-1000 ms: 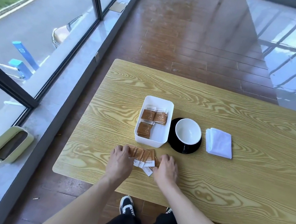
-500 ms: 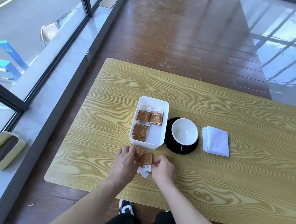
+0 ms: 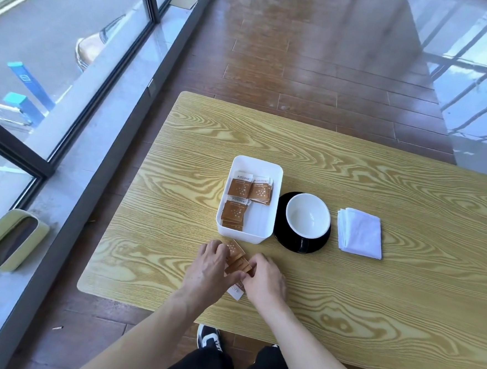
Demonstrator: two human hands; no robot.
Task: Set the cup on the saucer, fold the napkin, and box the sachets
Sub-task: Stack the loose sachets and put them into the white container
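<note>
A white box [image 3: 276, 172] stands on the wooden table [image 3: 373, 294] and holds several brown sachets [image 3: 250, 189]. Right of it, a white cup [image 3: 307, 216] sits on a black saucer [image 3: 286, 240]. A folded white napkin [image 3: 360, 232] lies further right. In front of the box, loose brown sachets [image 3: 237, 260] are bunched between my two hands. My left hand [image 3: 209, 267] presses them from the left and my right hand [image 3: 266, 278] from the right, fingers curled onto the pile. Part of the pile is hidden under my fingers.
The table's left edge is near a window sill with a green container [image 3: 10, 240] on it. Dark wooden floor lies beyond the table. My shoe [image 3: 210, 337] shows under the near edge.
My hands have drawn closer together, gathering the spread-out sachets into a tighter stack in front of the box.
</note>
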